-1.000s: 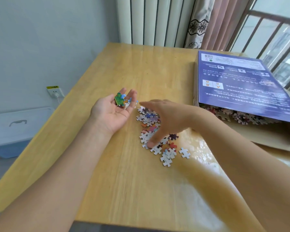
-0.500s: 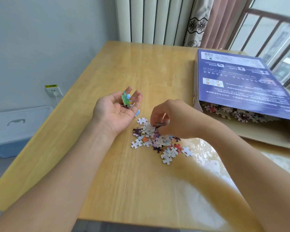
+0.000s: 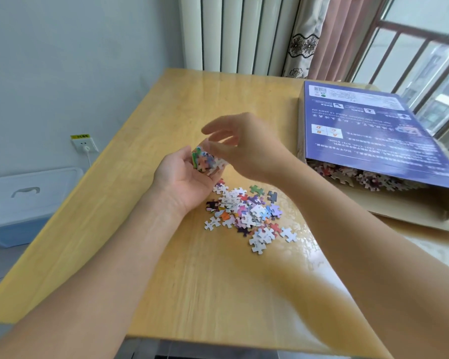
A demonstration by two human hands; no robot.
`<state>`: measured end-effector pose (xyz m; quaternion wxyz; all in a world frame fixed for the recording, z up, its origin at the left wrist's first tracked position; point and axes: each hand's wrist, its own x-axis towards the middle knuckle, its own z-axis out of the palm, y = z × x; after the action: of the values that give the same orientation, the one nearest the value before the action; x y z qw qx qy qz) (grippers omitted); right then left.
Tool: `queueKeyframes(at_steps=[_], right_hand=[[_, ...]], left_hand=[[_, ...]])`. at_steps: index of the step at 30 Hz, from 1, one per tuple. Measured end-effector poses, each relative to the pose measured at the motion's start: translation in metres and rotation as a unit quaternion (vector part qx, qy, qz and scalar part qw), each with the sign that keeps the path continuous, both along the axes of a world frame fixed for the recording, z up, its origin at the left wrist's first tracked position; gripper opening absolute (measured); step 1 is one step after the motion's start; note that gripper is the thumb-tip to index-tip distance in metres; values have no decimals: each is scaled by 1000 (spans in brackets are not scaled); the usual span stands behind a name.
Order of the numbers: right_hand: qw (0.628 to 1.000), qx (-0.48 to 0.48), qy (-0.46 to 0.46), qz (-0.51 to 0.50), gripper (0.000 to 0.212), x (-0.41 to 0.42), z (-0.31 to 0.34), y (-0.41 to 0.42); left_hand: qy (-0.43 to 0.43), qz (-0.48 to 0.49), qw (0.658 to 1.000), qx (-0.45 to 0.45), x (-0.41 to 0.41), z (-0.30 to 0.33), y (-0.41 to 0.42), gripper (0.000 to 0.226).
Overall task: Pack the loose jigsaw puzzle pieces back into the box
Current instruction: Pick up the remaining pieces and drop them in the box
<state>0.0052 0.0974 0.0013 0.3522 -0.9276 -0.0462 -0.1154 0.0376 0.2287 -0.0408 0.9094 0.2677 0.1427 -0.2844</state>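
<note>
Our left hand [image 3: 184,177] cups a heaped handful of pieces [image 3: 208,161], right hand [image 3: 246,146] w/ fingers loosened above it, so some may spill carrying to the box [image 3: 373,141] at the table's [image 3: 140,255] right edge.

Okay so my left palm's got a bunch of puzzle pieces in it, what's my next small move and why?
Probably reach the right hand back down to the loose pile for another pinch. The left hand is cupped palm up with its handful of pieces and seems to have room, many pieces lie on the table, and the box is farther right.
</note>
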Motion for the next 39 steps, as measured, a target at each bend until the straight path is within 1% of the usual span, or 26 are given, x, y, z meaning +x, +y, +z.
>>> queueKeyframes(at_steps=[1, 2, 3, 4, 5, 6, 7, 8, 9, 12, 14, 15, 17, 20, 23, 25, 28, 29, 30, 32, 33, 37, 39], right_hand=[[999, -24, -28, -3, 30, -5, -1, -1], [999, -26, -41, -7, 33, -11, -2, -5], [999, -34, -22, -6, 41, -15, -4, -10], [997, -57, 45, 8, 54, -19, -7, -15], [986, -92, 138, 35, 73, -22, -11, -18], [966, -134, 211, 71, 92, -26, -15, -18], [944, -181, 251, 111, 104, -30, -19, -18], [929, -221, 256, 148, 107, -31, -22, -16], [924, -244, 239, 171, 101, -33, -24, -13], [940, -237, 174, 171, 57, -39, -21, -15], [949, -225, 153, 160, 33, -44, -21, -17], [950, -230, 146, 155, 25, -48, -21, -19], [949, -246, 139, 143, 18, -52, -24, -22], [957, -236, 139, 96, 21, -54, -24, -30], [968, -188, 150, 74, 38, -56, -22, -37], [959, -211, 169, 79, 58, -61, -22, -41], [929, -283, 220, 88, 100, -72, -21, -46], [920, -297, 238, 88, 108, -76, -19, -48], [911, -310, 255, 93, 111, -76, -19, -47], [901, -329, 263, 100, 105, -79, -16, -46], [904, -326, 256, 102, 99, -78, -15, -44], [935, -257, 222, 97, 67, -80, -13, -44], [947, -219, 217, 91, 53, -84, -13, -47]], left_hand=[[6, 8, 1000, 0, 0, 1, 1, 38], [14, 18, 1000, 0, 1, 1, 2, 38], [23, 32, 999, -7, 2, 2, 3, 39], [34, 50, 998, -18, 4, 3, 5, 40], [47, 69, 996, -33, 7, 3, 6, 41], [59, 85, 993, -48, 9, 3, 8, 42], [66, 95, 991, -66, 9, 4, 9, 43], [69, 101, 989, -82, 9, 4, 9, 44], [69, 105, 988, -91, 9, 4, 10, 46], [59, 93, 990, -86, 8, 3, 9, 47], [52, 81, 992, -87, 8, 3, 9, 47], [48, 71, 992, -90, 7, 3, 7, 48], [41, 51, 994, -92, 4, 3, 5, 48], [27, 20, 996, -86, -3, 4, 0, 48], [18, 4, 997, -75, -7, 4, -3, 48], [17, -8, 998, -66, -10, 3, -5, 48], [11, -31, 998, -59, -16, 2, -10, 49], [9, -38, 998, -57, -20, 2, -14, 49], [6, -42, 997, -57, -22, 0, -15, 49], [1, -47, 998, -53, -29, 1, -21, 48], [0, -43, 998, -51, -30, 2, -22, 47], [-5, -17, 999, -40, -33, 2, -22, 46], [-6, -21, 999, -31, -34, 2, -22, 47]])
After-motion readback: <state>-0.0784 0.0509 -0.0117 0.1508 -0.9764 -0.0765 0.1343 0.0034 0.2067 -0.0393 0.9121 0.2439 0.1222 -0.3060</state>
